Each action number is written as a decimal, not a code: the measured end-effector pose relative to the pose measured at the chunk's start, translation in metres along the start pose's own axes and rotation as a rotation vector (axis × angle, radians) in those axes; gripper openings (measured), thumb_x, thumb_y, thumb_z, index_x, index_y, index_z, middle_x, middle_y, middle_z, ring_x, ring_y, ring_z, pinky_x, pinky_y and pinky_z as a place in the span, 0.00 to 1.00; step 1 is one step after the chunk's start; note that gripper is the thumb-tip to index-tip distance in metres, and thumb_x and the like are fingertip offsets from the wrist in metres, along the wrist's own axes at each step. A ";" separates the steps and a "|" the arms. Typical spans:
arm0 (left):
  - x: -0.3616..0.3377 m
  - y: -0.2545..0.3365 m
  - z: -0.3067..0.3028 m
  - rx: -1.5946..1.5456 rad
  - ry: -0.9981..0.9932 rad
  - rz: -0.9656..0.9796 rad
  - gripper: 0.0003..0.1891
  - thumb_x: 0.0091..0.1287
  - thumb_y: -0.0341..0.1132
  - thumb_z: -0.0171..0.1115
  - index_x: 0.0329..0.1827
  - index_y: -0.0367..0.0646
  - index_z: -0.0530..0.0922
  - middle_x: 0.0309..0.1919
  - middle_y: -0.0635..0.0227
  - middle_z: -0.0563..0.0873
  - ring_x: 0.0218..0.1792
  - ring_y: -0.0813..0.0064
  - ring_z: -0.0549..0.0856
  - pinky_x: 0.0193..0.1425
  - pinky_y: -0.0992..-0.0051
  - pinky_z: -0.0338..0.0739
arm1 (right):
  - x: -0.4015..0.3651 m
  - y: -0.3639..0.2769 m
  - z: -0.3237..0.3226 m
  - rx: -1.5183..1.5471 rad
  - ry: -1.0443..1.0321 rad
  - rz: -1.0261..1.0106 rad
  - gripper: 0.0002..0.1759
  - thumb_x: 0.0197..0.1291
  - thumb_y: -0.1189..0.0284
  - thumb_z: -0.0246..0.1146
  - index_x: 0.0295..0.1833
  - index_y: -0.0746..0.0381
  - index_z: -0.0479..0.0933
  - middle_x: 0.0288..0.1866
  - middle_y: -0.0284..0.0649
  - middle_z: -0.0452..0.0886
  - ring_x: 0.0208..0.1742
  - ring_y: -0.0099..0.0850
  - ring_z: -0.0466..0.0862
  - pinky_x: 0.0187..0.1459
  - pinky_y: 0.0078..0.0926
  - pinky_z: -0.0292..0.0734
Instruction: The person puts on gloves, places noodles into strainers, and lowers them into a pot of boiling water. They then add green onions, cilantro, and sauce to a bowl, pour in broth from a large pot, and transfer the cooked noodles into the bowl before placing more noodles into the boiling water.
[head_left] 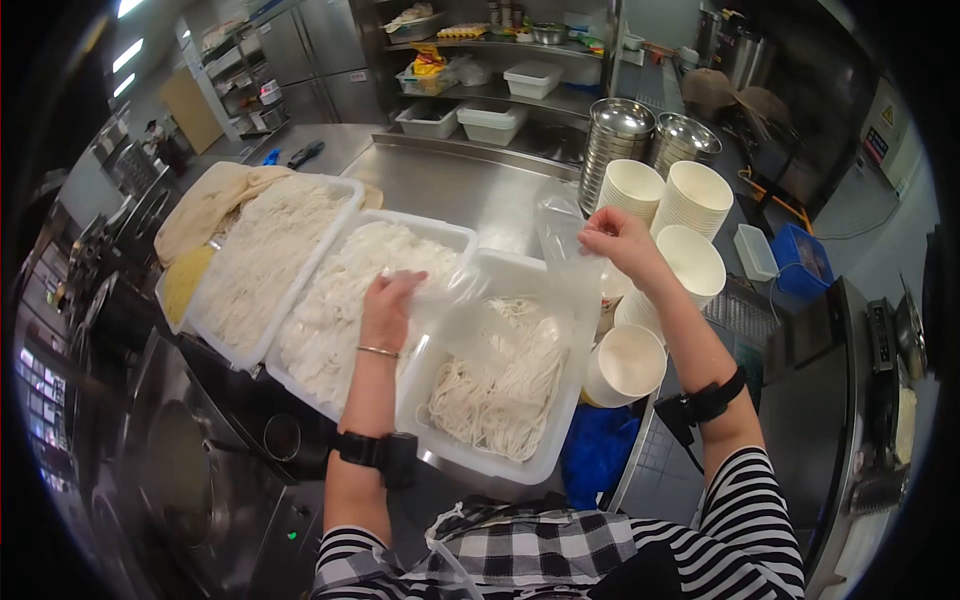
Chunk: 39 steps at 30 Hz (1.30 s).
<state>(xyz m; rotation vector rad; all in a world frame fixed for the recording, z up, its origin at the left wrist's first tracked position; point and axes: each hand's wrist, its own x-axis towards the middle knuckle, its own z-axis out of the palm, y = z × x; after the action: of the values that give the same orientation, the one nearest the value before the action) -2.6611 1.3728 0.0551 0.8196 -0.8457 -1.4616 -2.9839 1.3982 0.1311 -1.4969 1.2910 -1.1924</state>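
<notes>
A clear plastic bag stretches in front of me, above the tub of noodles. My right hand pinches it at its upper right end, beside the stacked paper bowls. At the other end, my left hand has its fingers on the film, over the middle tub; these fingers are slightly blurred. Below the bag, a white plastic tub holds loose white noodles. The middle tub contains a pale heap under a shiny clear cover. Farther left is another tub full of pale noodles.
Stacks of white paper bowls stand right of the noodle tub, with stacked steel bowls behind. A yellow heap and beige cloth lie at far left. Dark cooking equipment is at lower left; a blue bag hangs near the front.
</notes>
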 end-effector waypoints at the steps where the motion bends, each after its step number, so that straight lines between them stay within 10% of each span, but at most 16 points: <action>1: -0.009 0.005 -0.008 0.032 0.107 0.138 0.07 0.50 0.26 0.57 0.32 0.38 0.72 0.23 0.70 0.75 0.19 0.79 0.74 0.23 0.82 0.69 | -0.003 -0.003 0.004 0.001 -0.012 -0.004 0.07 0.49 0.73 0.62 0.31 0.63 0.70 0.25 0.30 0.74 0.28 0.17 0.74 0.32 0.13 0.69; 12: -0.147 0.036 0.029 0.748 -0.029 0.187 0.16 0.55 0.38 0.59 0.45 0.42 0.76 0.28 0.73 0.78 0.15 0.87 0.66 0.17 0.85 0.60 | -0.067 -0.054 0.105 -0.123 -0.685 -0.331 0.16 0.46 0.79 0.59 0.44 0.63 0.71 0.24 0.29 0.69 0.28 0.18 0.68 0.32 0.15 0.66; 15: -0.181 0.045 0.031 0.723 -0.038 -0.170 0.11 0.56 0.35 0.59 0.38 0.39 0.77 0.23 0.74 0.77 0.16 0.89 0.66 0.18 0.88 0.57 | -0.083 -0.065 0.124 -0.118 -0.803 -0.425 0.21 0.44 0.80 0.60 0.48 0.62 0.70 0.26 0.34 0.70 0.29 0.23 0.69 0.34 0.20 0.68; 18: -0.214 0.055 0.007 0.377 0.206 -0.170 0.05 0.52 0.30 0.62 0.27 0.42 0.74 0.16 0.77 0.73 0.16 0.89 0.66 0.17 0.86 0.57 | -0.089 -0.063 0.133 -0.139 -0.814 -0.418 0.21 0.44 0.81 0.60 0.48 0.61 0.71 0.29 0.35 0.71 0.30 0.24 0.71 0.34 0.20 0.69; 23: -0.257 0.067 -0.030 0.230 0.279 0.040 0.09 0.52 0.25 0.60 0.24 0.45 0.67 0.14 0.78 0.68 0.14 0.88 0.65 0.14 0.86 0.55 | -0.050 -0.015 0.143 -0.295 -0.197 -0.635 0.12 0.44 0.82 0.58 0.38 0.63 0.76 0.26 0.38 0.73 0.27 0.26 0.73 0.33 0.19 0.70; 28: -0.283 0.067 -0.067 0.278 0.411 0.143 0.07 0.52 0.27 0.61 0.30 0.43 0.71 0.17 0.78 0.70 0.16 0.89 0.67 0.17 0.87 0.59 | -0.052 -0.003 0.164 -0.296 -0.193 -0.358 0.09 0.45 0.81 0.56 0.35 0.67 0.76 0.30 0.38 0.78 0.31 0.24 0.77 0.35 0.19 0.72; 33: -0.315 0.059 -0.079 1.062 0.376 0.459 0.37 0.33 0.40 0.73 0.51 0.44 0.68 0.44 0.62 0.71 0.44 0.66 0.75 0.45 0.72 0.71 | -0.154 -0.063 0.274 -0.370 -0.779 -0.406 0.08 0.42 0.77 0.57 0.31 0.64 0.77 0.29 0.44 0.78 0.31 0.35 0.78 0.35 0.27 0.73; 39: -0.370 0.061 -0.141 1.066 0.369 0.178 0.18 0.44 0.32 0.65 0.40 0.41 0.74 0.34 0.64 0.78 0.37 0.69 0.78 0.41 0.75 0.72 | -0.217 -0.104 0.360 -0.513 -1.000 -0.780 0.05 0.45 0.73 0.58 0.29 0.63 0.76 0.26 0.43 0.77 0.28 0.40 0.77 0.30 0.29 0.71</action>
<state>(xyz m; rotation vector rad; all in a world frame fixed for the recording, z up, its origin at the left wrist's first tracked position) -2.4892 1.7348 0.0445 1.6766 -1.3663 -0.5817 -2.6165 1.6274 0.1184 -2.6231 0.2950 -0.3191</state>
